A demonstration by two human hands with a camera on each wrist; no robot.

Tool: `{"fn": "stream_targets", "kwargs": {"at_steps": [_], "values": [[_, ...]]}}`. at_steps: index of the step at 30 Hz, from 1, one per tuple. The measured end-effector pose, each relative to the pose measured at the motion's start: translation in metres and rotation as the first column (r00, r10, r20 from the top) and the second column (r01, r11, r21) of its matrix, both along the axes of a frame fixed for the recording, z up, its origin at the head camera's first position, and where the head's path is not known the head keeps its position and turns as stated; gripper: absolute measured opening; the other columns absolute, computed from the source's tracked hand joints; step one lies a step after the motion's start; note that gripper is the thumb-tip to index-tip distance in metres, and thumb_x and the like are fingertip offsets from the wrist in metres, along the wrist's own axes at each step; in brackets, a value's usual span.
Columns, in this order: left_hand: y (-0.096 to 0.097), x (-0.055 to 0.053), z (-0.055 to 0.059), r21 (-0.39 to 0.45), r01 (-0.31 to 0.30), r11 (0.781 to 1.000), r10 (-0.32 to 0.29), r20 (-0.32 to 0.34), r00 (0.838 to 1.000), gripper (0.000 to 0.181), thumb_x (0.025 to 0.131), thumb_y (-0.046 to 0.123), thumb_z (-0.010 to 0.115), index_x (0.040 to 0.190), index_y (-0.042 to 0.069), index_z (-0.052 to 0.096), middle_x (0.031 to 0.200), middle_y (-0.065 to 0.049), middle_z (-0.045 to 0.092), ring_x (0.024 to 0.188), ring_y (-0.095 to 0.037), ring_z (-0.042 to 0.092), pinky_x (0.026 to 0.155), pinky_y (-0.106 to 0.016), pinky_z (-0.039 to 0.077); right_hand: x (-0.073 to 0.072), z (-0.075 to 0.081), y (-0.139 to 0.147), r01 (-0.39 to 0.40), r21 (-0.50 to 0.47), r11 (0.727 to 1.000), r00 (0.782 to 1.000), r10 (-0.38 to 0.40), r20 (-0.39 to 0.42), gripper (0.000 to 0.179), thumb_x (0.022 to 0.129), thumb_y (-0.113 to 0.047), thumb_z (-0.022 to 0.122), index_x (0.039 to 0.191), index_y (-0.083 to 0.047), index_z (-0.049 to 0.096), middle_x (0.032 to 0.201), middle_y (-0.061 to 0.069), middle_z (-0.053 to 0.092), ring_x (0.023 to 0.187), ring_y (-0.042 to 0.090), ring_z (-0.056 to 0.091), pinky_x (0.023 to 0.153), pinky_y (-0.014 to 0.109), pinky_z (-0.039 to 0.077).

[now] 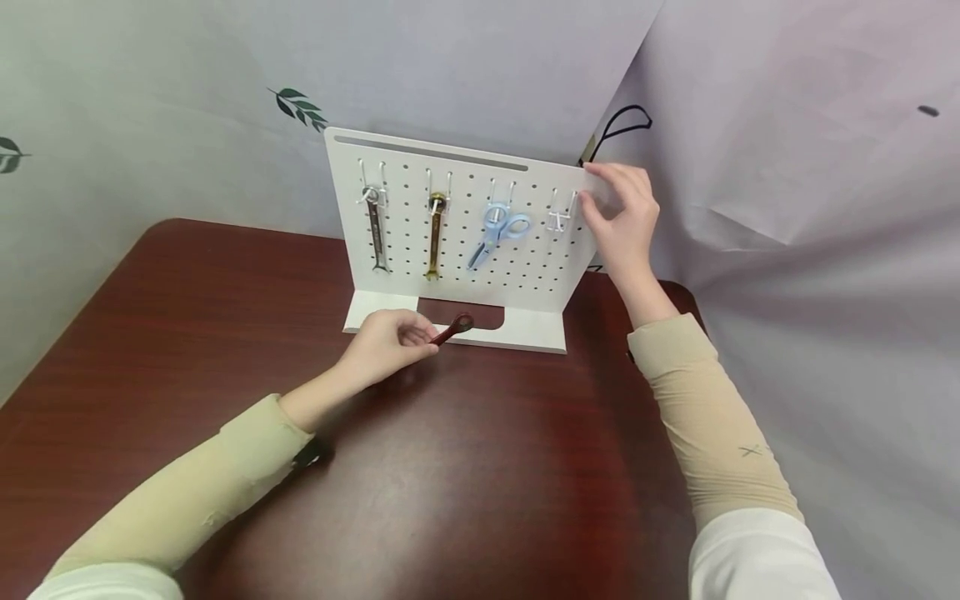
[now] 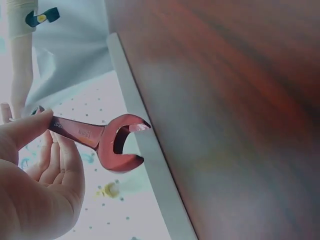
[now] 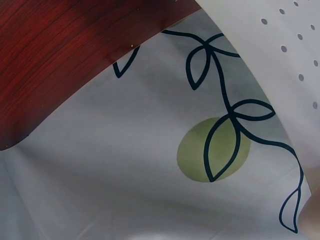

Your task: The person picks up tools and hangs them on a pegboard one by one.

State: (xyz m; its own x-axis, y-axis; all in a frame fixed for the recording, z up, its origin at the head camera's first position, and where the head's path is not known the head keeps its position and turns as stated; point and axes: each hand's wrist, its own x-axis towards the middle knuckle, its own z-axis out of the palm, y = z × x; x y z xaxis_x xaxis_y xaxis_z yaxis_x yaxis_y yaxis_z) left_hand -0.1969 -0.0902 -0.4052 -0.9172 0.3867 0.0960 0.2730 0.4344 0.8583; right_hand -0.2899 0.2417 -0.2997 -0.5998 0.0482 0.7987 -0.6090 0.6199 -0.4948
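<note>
My left hand [image 1: 386, 346] pinches a red combination wrench [image 1: 453, 327] between thumb and fingers, low in front of the white pegboard [image 1: 457, 292]. In the left wrist view the wrench's open jaw end [image 2: 112, 145] sticks out of the hand. My right hand [image 1: 626, 212] grips the board's upper right corner, thumb on the front side. On the board's hooks hang a dark silver wrench [image 1: 377, 229], a gold wrench [image 1: 435, 237] and light blue scissors [image 1: 492, 233]. The rightmost hook [image 1: 558, 219] bears nothing. Only a sliver of the right hand shows in the right wrist view.
The board's white base [image 1: 532, 332] stands on a dark red wooden table [image 1: 420, 467], near its back edge. Behind hangs a pale cloth [image 1: 187, 108] with leaf prints. A black loop [image 1: 630, 121] shows behind the board's upper right corner.
</note>
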Motion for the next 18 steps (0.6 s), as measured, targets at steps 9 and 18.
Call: {"fn": "stream_targets", "kwargs": {"at_steps": [9,18], "values": [[0.042,-0.013,0.011,0.126,-0.011,0.992,0.014,-0.02,1.0,0.014,0.09,0.002,0.081,0.103,-0.003,0.078,0.097,-0.019,0.08,0.09,-0.028,0.076,0.078,-0.024,0.062,0.0,0.0,0.001,-0.011,0.026,1.0,1.0,0.012,-0.028,0.026,0.092,-0.001,0.078,0.119,-0.002,0.079,0.118,0.019,0.078,0.117,0.035,0.064,0.107,0.031,0.046],[0.078,-0.024,0.033,0.255,-0.043,0.966,0.032,0.046,0.998,0.019,0.091,0.004,0.082,0.108,-0.003,0.077,0.103,-0.021,0.08,0.093,-0.029,0.077,0.083,-0.028,0.063,-0.001,0.002,0.001,-0.006,0.022,1.0,1.0,0.006,-0.03,0.026,0.092,0.001,0.078,0.118,-0.002,0.08,0.117,0.018,0.078,0.116,0.035,0.064,0.106,0.03,0.046]]}}
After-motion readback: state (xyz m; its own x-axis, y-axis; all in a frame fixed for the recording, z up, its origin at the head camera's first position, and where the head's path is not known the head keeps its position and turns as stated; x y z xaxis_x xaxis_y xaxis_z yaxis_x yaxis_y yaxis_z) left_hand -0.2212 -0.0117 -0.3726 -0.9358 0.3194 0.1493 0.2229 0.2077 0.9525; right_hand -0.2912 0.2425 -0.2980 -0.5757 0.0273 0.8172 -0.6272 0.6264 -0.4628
